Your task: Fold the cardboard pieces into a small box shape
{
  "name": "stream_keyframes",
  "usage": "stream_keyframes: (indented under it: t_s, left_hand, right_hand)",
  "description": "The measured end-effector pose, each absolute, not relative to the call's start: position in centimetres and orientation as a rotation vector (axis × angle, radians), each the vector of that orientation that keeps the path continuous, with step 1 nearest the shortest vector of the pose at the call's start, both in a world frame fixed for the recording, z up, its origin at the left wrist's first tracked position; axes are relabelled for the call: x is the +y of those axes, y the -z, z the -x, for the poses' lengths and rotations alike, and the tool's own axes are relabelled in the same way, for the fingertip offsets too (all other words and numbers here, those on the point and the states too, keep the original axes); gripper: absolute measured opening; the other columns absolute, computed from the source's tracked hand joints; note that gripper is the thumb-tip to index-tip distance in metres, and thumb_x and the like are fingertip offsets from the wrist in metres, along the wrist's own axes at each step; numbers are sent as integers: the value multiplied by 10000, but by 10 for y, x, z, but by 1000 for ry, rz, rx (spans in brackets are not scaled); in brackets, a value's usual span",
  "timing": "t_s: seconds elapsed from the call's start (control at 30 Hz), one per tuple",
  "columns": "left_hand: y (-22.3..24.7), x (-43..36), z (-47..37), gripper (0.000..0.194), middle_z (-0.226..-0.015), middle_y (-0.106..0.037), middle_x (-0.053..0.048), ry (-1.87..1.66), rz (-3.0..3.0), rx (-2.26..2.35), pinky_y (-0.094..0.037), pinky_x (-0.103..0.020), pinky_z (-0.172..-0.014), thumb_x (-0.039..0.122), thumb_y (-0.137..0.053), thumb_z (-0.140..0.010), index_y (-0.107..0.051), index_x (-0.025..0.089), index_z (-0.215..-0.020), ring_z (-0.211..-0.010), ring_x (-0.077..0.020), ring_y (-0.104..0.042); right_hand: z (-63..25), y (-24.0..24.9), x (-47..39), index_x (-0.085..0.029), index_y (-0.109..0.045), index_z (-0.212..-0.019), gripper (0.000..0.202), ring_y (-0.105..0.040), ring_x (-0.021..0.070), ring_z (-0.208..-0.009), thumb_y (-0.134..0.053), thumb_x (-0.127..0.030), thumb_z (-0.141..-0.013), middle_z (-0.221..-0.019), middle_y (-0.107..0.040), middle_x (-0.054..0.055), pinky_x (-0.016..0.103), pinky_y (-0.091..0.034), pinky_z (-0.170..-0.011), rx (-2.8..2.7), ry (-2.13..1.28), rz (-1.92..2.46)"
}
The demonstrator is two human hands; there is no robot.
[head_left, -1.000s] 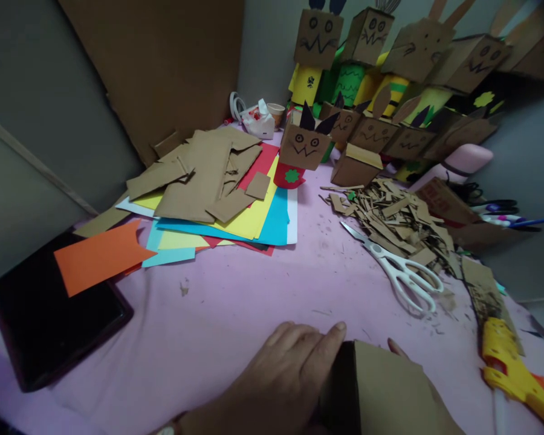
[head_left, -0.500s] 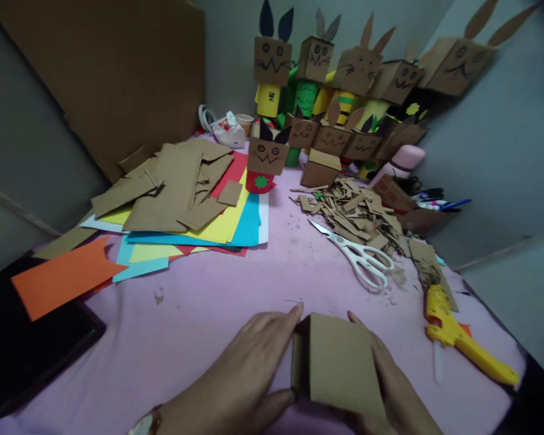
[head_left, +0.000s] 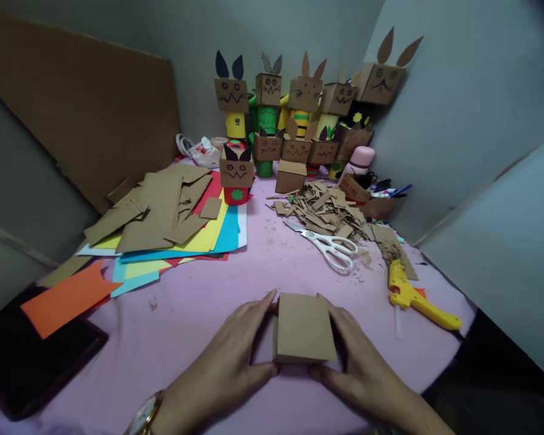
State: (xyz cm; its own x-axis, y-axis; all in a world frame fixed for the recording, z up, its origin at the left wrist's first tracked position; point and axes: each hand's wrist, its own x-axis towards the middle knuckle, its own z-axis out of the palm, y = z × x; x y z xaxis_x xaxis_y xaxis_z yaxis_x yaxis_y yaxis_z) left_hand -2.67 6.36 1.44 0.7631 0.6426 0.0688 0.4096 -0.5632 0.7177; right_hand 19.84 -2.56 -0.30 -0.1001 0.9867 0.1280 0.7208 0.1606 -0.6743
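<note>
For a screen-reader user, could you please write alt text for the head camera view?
Two bare hands, left hand and right hand, grip a small brown cardboard box from both sides on a pink table. Beyond lie white scissors, a yellow glue gun, coloured paper sheets and a row of cardboard figures.

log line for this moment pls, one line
left hand: grip on cardboard box, left side | right hand: grip on its right side | box: on pink table | nearby: scissors, glue gun
</note>
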Motion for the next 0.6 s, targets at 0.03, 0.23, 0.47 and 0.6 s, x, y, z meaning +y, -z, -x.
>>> stream_keyframes:
  t_s: [0.03,0.23,0.47,0.6]
  left_hand:
    - [-14,64,27,867,-1451,-337,-61,-421,-2246,787,-282,-482,-1089,85,-549,-696,-137,285,-1432,-1316,-247,-314]
    - [-10,67,26,839,-1461,-330,-59,-385,-2296,812,-287,-472,-1088,112,-540,-719,-131,287,-1431,-1326,-234,-306]
    - [8,63,37,912,-1498,-248,-138,-394,-2499,807,-333,-512,-1052,351,-627,-768,-28,253,-1448,-1342,-314,-283]
    - [29,55,45,919,-1499,-215,-189,-515,-2737,926,-337,-603,-1005,487,-561,-789,-4,191,-1458,-1337,-388,-262]
  right_hand:
    - [-199,3,-26,-221,-151,-1411,847,-373,320,-1256,-618,-211,-704,-1370,-400,141,523,-314,-1028,-1883,-610,1612]
    - [-199,4,-27,-168,-116,-1420,880,-377,298,-1256,-629,-231,-708,-1378,-396,159,494,-313,-1040,-1917,-586,1624]
    - [-202,13,-39,-125,-50,-1449,957,-371,368,-1281,-638,-401,-747,-1409,-380,231,553,-342,-1003,-2015,-313,1741]
    - [-197,29,-49,-87,137,-1440,1183,-330,442,-1288,-608,-625,-696,-1427,-317,287,647,-347,-936,-2170,-55,1836]
